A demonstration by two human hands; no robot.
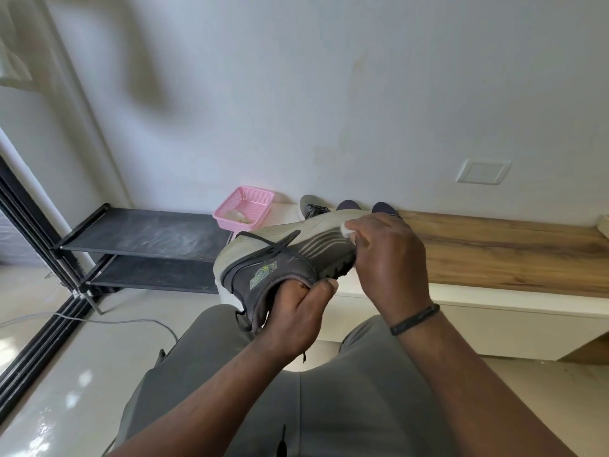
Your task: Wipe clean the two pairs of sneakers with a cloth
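Grey sneaker (280, 255) held above the lap, tipped on its side. Left hand (293, 311) grips the heel collar, fingers curled inside the opening. Right hand (389, 258) pinches a small white cloth (346, 229) against the striped side, near the sole. Judged light, upper soft, sole stiff; collar gives the firmest hold. Other sneakers (346, 206) stand on the low white ledge (494, 308) against the wall, beside a pink basket (244, 209). Black shoe rack (148, 239) at left.
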